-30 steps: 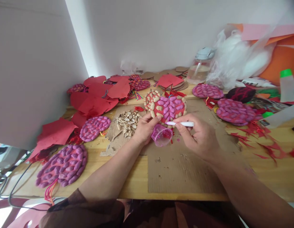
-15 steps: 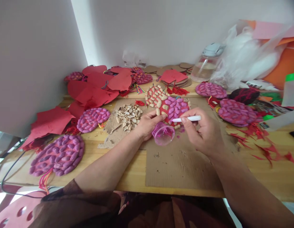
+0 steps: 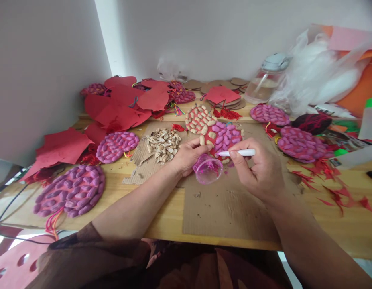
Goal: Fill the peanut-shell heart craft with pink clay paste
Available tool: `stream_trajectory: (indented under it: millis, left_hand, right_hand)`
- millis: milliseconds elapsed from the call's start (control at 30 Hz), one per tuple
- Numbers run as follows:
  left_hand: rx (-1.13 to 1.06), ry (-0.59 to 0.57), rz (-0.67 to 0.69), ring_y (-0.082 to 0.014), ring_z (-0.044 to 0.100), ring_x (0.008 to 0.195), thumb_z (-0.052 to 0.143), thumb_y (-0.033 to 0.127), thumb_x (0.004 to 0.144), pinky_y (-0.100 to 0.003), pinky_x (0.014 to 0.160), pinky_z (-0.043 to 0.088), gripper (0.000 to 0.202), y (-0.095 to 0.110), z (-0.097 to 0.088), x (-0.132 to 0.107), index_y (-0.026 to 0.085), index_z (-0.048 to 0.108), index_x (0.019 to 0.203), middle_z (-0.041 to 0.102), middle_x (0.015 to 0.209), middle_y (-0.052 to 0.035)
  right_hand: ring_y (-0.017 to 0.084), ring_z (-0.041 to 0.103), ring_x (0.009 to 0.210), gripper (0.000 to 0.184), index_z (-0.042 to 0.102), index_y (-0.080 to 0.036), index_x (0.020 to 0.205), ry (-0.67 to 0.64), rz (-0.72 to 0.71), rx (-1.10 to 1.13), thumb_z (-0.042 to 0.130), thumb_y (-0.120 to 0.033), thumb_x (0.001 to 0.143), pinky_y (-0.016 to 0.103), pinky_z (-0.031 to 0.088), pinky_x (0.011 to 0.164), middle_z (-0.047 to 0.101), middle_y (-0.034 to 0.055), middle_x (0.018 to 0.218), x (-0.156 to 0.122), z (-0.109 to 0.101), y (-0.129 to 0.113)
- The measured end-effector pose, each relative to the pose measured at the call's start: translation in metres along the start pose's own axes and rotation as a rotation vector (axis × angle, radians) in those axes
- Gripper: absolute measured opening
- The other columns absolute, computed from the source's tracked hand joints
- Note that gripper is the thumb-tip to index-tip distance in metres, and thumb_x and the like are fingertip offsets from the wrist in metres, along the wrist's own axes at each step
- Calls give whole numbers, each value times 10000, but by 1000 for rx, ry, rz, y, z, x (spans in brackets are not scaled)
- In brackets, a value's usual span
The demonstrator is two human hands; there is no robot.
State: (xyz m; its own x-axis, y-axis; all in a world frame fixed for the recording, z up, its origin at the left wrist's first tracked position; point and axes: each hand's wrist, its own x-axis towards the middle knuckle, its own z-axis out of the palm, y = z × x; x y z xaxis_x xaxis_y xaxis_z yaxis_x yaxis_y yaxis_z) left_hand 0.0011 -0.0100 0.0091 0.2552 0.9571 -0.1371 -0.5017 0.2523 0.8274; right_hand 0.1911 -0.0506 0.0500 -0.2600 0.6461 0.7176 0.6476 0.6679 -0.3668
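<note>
My left hand (image 3: pixel 188 158) is closed around the side of a small clear plastic cup (image 3: pixel 209 171) smeared with purple paint, its mouth tilted toward me. The thumb lies at the edge of a red gourd-shaped board covered in peanuts; some of the fingers are hidden. On that board the upper round has plain tan peanuts (image 3: pixel 198 119), while the lower round carries mostly purple-painted peanuts (image 3: pixel 225 135). Pinched in my right hand (image 3: pixel 258 166) is a white pen-like paint tool (image 3: pixel 241 152), its tip at the lower purple peanuts.
Cardboard (image 3: pixel 228 212) lies under the work. Peanut shells (image 3: pixel 163 144) are heaped left of it. Purple peanut discs (image 3: pixel 71 190) stand on both sides. Red paper pieces (image 3: pixel 122 108) pile up at back left. A lidded bottle (image 3: pixel 265 78) and a plastic bag (image 3: pixel 321 72) stand back right.
The view has shifted slightly. Both hands keep their grips, and the pen-like tool stays at the lower purple peanuts.
</note>
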Motion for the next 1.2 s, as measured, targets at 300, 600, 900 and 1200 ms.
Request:
stream_trajectory:
  millis: [300, 600, 900, 1200]
  left_hand:
    - [33, -32, 10, -155, 687, 718, 978, 322, 629, -363, 841, 578, 330, -6, -3, 2, 171, 788, 852, 764, 824, -33]
    - [69, -45, 42, -147, 690, 736, 957, 305, 667, -346, 854, 569, 287, -8, -5, 4, 164, 808, 868, 771, 846, -36]
    - [66, -31, 50, -159, 705, 760, 972, 301, 659, -372, 902, 573, 278, -9, -2, 2, 175, 807, 845, 773, 836, -26]
    - [54, -41, 41, -163, 716, 780, 969, 295, 676, -380, 917, 583, 275, -8, -2, 2, 177, 807, 865, 780, 865, -31]
  right_hand:
    - [221, 657, 792, 51, 629, -242, 943, 56, -45, -87, 608, -212, 978, 381, 503, 730, 709, 36, 835, 0, -3, 4]
    - [200, 657, 787, 60, 626, -228, 924, 6, -71, -72, 624, -198, 976, 355, 508, 714, 711, 25, 819, 0, -1, 1]
    - [221, 642, 760, 86, 604, -258, 904, 18, -44, -67, 614, -202, 968, 384, 500, 695, 687, 31, 803, 1, -2, 3]
    - [202, 662, 737, 70, 624, -252, 911, -1, 23, -33, 629, -254, 980, 351, 499, 675, 707, 20, 807, 0, -1, 4]
